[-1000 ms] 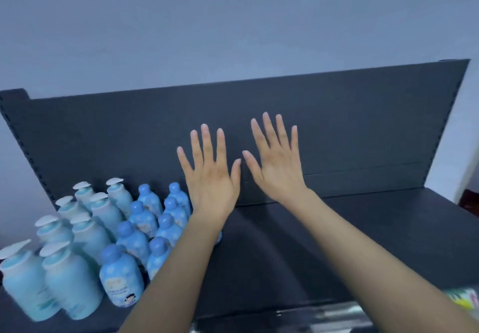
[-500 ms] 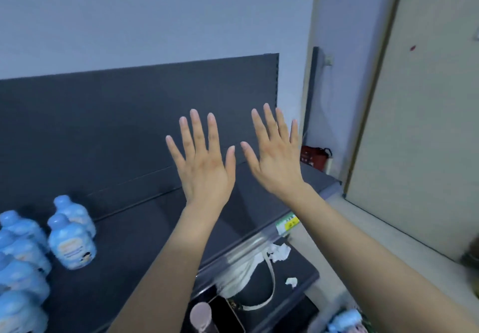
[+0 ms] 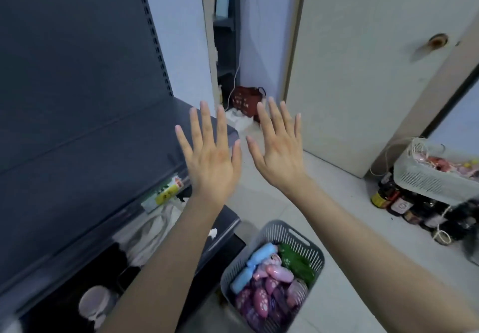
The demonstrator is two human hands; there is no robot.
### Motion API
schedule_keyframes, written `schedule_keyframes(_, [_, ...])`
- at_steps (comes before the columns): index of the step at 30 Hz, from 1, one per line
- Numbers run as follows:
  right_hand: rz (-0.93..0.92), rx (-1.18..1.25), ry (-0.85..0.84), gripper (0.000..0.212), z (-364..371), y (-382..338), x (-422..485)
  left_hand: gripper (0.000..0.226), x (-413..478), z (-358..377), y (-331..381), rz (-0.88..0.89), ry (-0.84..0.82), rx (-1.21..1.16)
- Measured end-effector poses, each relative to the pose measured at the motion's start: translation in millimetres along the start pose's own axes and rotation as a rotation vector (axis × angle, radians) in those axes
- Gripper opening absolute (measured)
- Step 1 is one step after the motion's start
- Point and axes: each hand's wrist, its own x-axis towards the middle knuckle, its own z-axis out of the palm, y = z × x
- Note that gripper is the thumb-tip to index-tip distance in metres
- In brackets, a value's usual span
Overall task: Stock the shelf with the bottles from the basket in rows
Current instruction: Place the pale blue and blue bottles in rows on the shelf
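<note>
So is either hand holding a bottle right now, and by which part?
Nothing is held. The left hand and right hand are both open with fingers spread, above the basket.

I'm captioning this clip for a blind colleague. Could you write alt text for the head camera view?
A person's left hand and right hand are raised side by side, fingers spread, holding nothing. Below, a grey basket of blue, pink and purple bottles sits on the floor beside a dark shelf.

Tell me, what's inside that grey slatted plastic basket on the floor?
The grey slatted plastic basket holds light blue bottles, pink and purple paw-print bottles and something green. Whatever lies beneath that top layer is covered.
</note>
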Motion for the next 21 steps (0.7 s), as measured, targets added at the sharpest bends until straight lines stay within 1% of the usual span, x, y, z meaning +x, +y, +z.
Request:
schedule_keyframes(5, [0.073,0.009,-0.214,0.065,48.9,83.8,-38.6,0.065,-32.6,78.3,46.8,-0.025,-0.203,0.004])
schedule_keyframes(9, [0.090,0.020,-0.380,0.064,89.0,131.3,-67.4,0.064,-53.9,130.1,64.6,-0.039,-0.298,0.038])
schedule_keyframes(12, [0.104,0.051,-0.483,0.063,122.2,154.9,-96.9,0.062,-82.2,165.7,71.7,-0.062,-0.393,0.021])
schedule_keyframes(15, [0.147,0.082,-0.606,0.064,158.0,171.4,-132.5,0.060,-121.1,200.6,74.5,-0.097,-0.547,-0.010])
schedule_keyframes(18, [0.137,0.017,-0.740,0.062,196.0,185.6,-169.1,0.062,-167.6,235.7,73.4,-0.108,-0.698,-0.013])
schedule_keyframes(21, [0.141,-0.045,-0.840,0.058,236.6,197.9,-205.0,0.060,-214.6,270.5,70.3,-0.128,-0.794,-0.025])
